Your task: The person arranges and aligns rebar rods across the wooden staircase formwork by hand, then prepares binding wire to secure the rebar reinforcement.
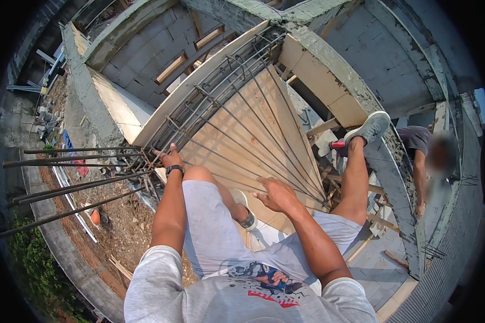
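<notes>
My left hand point(171, 159), with a dark watch at the wrist, is at the corner where the rebar cage point(199, 102) meets the thick bars sticking out to the left. Its fingers are bent over the steel there, partly hidden. My right hand point(279, 195) is held over the plywood panel point(237, 129), fingers spread and nothing in them. Thin rebar rods point(253, 142) fan across that panel and converge near its right corner. Whether my right fingertips touch a rod, I cannot tell.
Long rebar ends point(64, 161) jut out at left over rubble ground point(118, 226). Rough concrete beams point(334, 59) surround the formwork. My shoe point(369, 128) rests on the right beam. Another person point(415, 148) reaches down at far right, beyond that beam. Gaps open beneath the panel's right edge.
</notes>
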Available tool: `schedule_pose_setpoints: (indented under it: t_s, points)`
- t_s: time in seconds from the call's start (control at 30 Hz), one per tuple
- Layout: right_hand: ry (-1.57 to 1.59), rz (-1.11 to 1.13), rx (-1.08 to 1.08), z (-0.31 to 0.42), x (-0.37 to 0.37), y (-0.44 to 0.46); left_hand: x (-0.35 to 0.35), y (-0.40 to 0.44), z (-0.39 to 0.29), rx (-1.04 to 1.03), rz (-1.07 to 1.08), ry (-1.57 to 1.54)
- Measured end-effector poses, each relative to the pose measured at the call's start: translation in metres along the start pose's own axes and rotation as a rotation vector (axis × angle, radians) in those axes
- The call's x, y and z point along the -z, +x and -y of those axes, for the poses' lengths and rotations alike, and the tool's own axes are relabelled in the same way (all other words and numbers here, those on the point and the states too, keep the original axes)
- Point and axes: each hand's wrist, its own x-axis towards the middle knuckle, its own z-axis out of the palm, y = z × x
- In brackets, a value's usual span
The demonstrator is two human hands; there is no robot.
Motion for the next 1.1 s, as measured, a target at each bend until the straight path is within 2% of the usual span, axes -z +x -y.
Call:
schedule_pose_setpoints:
  t_s: [0.13,0.3,0.5,0.63,0.73,0.83,0.87,0.93,1.0,1.1]
  points:
    - [-0.028,0.008,0.008,0.0,-0.007,0.007,-0.007,0.005,0.006,-0.036,-0.057,0.035]
    - [-0.017,-0.021,0.028,-0.007,-0.017,0.012,-0.012,0.018,0.021,-0.046,0.034,0.033]
    - [-0.017,0.035,-0.019,0.004,-0.007,0.013,-0.01,0.013,0.017,-0.05,0.018,-0.037]
    - [-0.037,0.036,-0.002,0.001,-0.012,0.017,-0.003,-0.001,0.001,-0.049,-0.016,0.056]
    - [0.066,0.018,0.002,-0.006,-0.011,0.022,-0.005,-0.002,0.001,-0.036,-0.003,0.005]
    - [0.249,0.024,-0.127,-0.035,-0.005,0.043,-0.004,-0.004,-0.008,-0.042,-0.038,0.037]
    - [0.277,-0.006,-0.176,-0.046,0.001,0.057,0.005,-0.013,-0.02,0.039,0.067,0.027]
    - [0.295,-0.137,-0.216,-0.064,0.021,0.099,0.0,-0.009,-0.014,0.006,0.062,0.055]
    - [0.462,-0.28,-0.169,-0.101,0.031,0.166,0.004,-0.013,-0.023,-0.013,0.065,0.079]
    - [0.541,-0.387,-0.175,-0.109,0.074,0.268,-0.004,-0.004,-0.005,-0.07,0.022,0.074]
